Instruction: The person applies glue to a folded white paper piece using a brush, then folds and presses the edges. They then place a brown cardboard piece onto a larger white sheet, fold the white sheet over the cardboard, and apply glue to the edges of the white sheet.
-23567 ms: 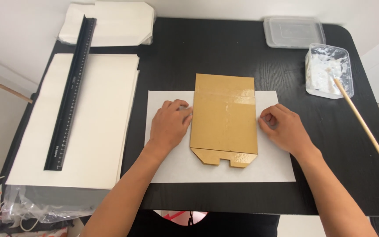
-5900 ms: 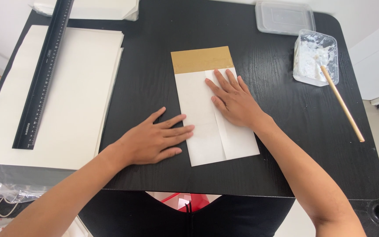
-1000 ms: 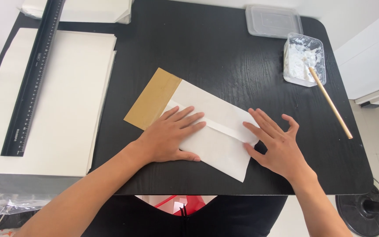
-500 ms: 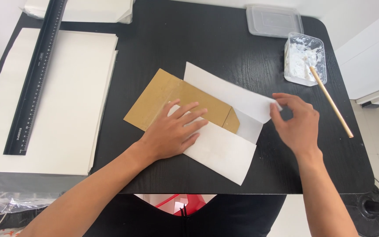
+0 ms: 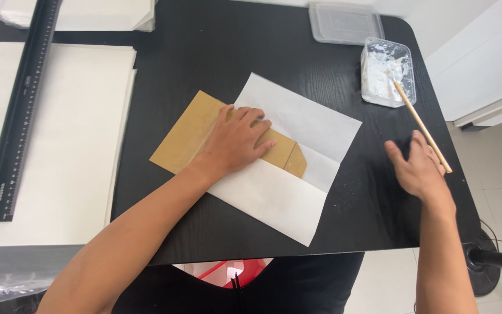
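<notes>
Brown, stiff-looking flat cardboard template (image 5: 190,139) lies mid-frame on the thin creased white paper sheet (image 5: 297,168) (light, probably easily shifted), pinned by the flat, spread left hand (image 5: 236,142), while the open right hand (image 5: 416,168) hovers near the slim wooden stick (image 5: 422,125).

Brown card (image 5: 188,139) lies flat, tilted toward 10 o'clock, w/ white sheet (image 5: 297,168) half unfolded around its 4 o'clock end.

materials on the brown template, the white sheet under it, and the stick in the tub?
Brown template: looks like stiff matte cardboard, lying flat with crisp cut edges. White sheet: thin matte paper, holding a sharp fold crease. Stick: pale, probably wood or bamboo, unfinished, resting in a clear plastic tub smeared with white paste.
</notes>
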